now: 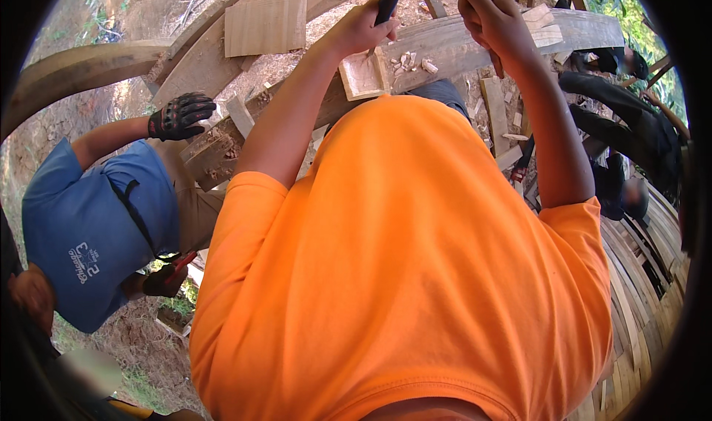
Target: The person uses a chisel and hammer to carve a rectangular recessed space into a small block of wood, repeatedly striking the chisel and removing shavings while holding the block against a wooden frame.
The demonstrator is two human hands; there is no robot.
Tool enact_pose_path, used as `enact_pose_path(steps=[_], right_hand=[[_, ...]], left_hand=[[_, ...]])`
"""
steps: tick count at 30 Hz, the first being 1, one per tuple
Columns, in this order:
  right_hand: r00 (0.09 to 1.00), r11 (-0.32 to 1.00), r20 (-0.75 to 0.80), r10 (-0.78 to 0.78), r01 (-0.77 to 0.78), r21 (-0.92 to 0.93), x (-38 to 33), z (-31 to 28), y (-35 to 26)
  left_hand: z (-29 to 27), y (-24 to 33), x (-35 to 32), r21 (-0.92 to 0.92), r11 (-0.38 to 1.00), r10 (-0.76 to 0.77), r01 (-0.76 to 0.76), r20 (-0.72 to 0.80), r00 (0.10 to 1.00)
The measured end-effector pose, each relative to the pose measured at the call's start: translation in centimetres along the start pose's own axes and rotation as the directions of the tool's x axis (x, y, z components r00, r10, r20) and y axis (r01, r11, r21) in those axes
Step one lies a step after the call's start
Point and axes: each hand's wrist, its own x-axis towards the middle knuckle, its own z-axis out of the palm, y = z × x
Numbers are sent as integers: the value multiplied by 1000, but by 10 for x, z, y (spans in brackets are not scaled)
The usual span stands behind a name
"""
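Observation:
My left hand (361, 30) is closed around the black handle of a chisel (388, 4). The chisel's tip points down at a small pale wooden block (365, 78) with a hollow cut into its face. That block rests against a long wooden beam (445, 48). To the right, my right hand (492, 19) is raised above the beam with its fingers curled. A brown handle (497, 64) pokes out below that hand; the tool's other end is cut off at the top edge, so its kind is hidden.
Wood chips (408, 64) lie on the beam beside the block. A square board (265, 26) sits at the far left. Close by on the left is a person in a blue shirt (104, 221) and dark gloves. People in dark clothes (630, 117) are at the right, near stacked wooden strips (638, 302).

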Motion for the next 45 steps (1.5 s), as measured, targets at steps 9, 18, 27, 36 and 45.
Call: enact_pose_path(steps=[9, 18, 27, 36, 45], right_hand=[[986, 909, 132, 106, -43, -415, -11, -5, 24], [996, 906, 88, 34, 6, -423, 8, -15, 40], [999, 960, -25, 45, -50, -275, 5, -24, 38], [998, 998, -41, 41, -43, -39, -15, -7, 34], [853, 920, 432, 294, -130, -370, -29, 15, 170]], left_hand=[[6, 0, 9, -71, 993, -91, 91, 2, 996], [12, -3, 23, -132, 984, -122, 123, 14, 992], [22, -11, 27, -149, 981, -125, 124, 3, 992], [29, 1, 19, -176, 971, -165, 162, -3, 986], [23, 5, -29, -549, 835, -142, 40, -145, 979]])
